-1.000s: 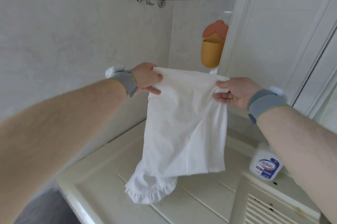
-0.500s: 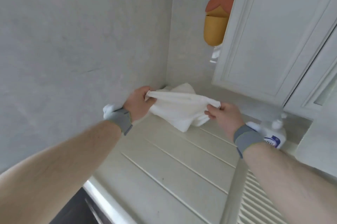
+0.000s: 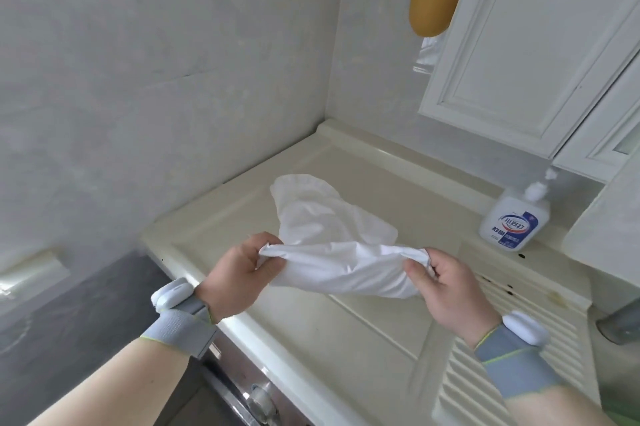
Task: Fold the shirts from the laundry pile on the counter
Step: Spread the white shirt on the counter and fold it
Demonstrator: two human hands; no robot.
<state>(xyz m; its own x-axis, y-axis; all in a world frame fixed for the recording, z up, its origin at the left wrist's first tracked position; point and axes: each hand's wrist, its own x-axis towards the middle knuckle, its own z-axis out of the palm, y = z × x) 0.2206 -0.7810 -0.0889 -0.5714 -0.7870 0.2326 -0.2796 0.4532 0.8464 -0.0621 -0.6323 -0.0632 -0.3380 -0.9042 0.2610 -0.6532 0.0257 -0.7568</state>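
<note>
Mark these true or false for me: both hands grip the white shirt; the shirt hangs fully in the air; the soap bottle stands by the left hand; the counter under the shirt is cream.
1. Both hands grip the white shirt. True: left hand and right hand pinch its near edge.
2. The shirt hangs fully in the air. False: its far end lies on the counter.
3. The soap bottle stands by the left hand. False: it stands to the right, beyond the right hand.
4. The counter is cream. True.
</note>
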